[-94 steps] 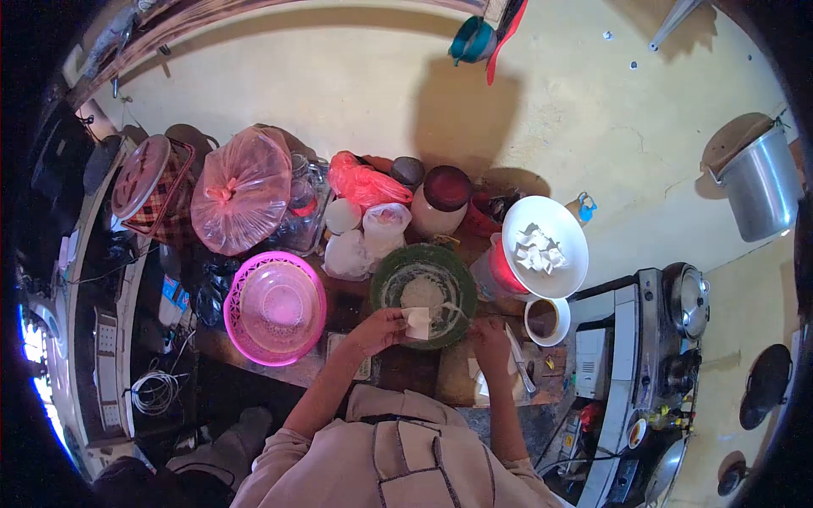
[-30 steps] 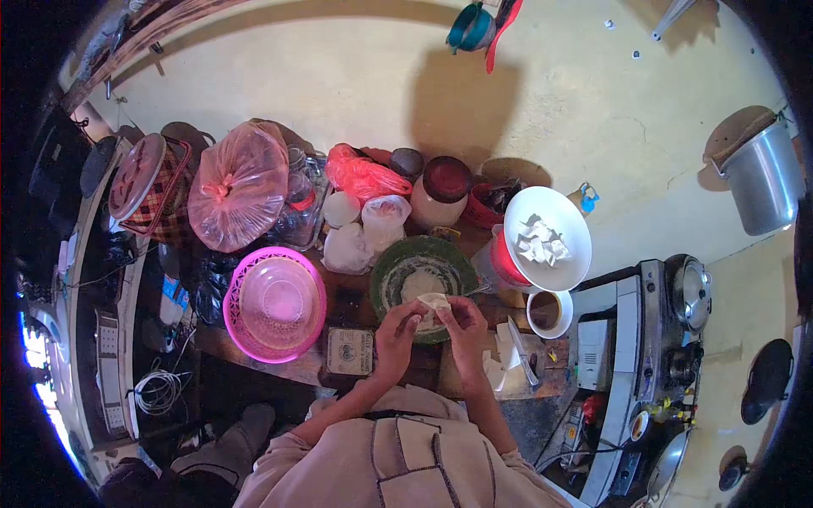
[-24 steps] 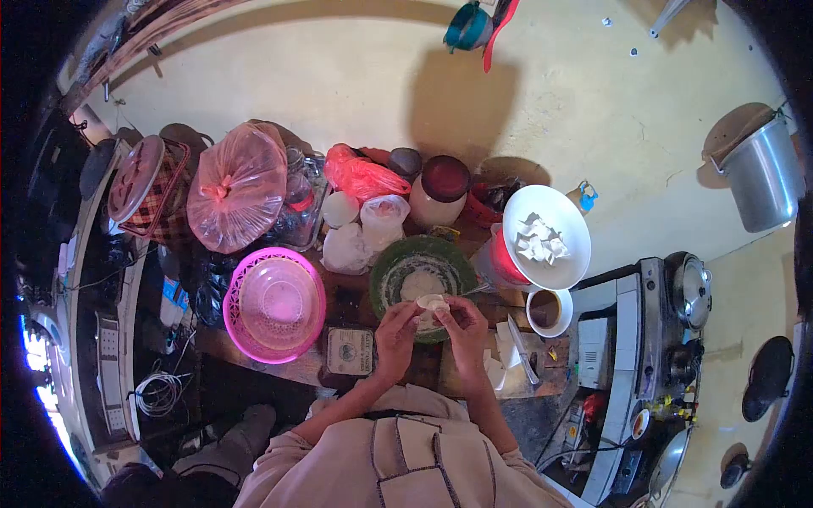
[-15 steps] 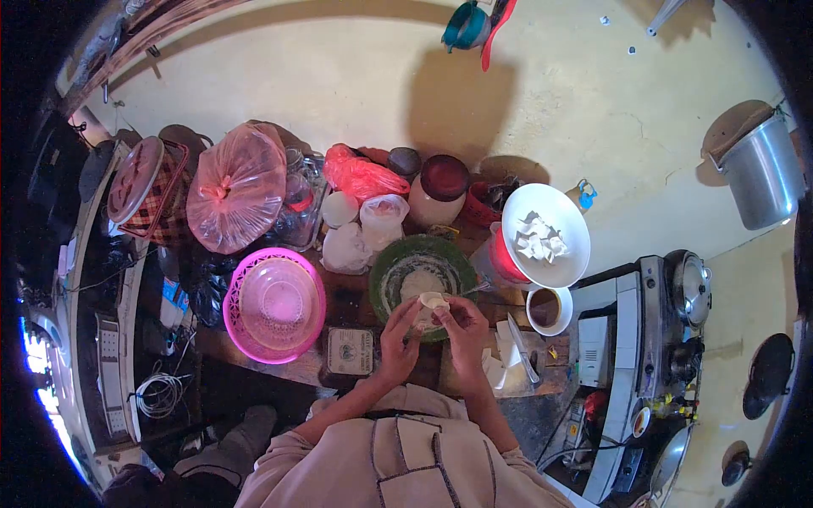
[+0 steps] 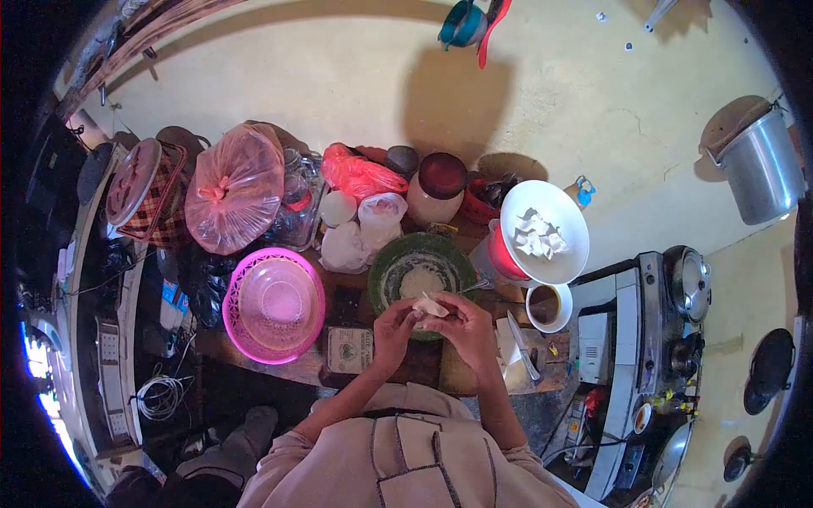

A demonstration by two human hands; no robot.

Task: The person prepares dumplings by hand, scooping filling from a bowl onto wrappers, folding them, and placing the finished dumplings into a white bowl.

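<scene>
My left hand (image 5: 393, 336) and my right hand (image 5: 468, 334) meet over the near rim of a green basin (image 5: 383, 292). Between their fingertips they pinch a small pale dough wrapper (image 5: 433, 306), folded to a point at the top; any filling is hidden. White powder like flour coats the basin, and a pale mound (image 5: 422, 282) lies in its middle. Up to the right, a white bowl (image 5: 569, 222) holds several folded white pieces (image 5: 539, 234) that look like the one in my fingers. A knife (image 5: 522, 349) lies to the right of my right hand.
A cup of brown liquid (image 5: 544, 306) stands below the white bowl. To the left are a pink basket (image 5: 317, 317) and a square tin (image 5: 350, 350). Jars (image 5: 436, 201) and plastic bags (image 5: 360, 174) line the wall. On the far right sits a stove (image 5: 652, 330).
Both hands have drawn closer together around the dough wrapper. It was open and cup-like; now it is folded over with a pointed edge.
</scene>
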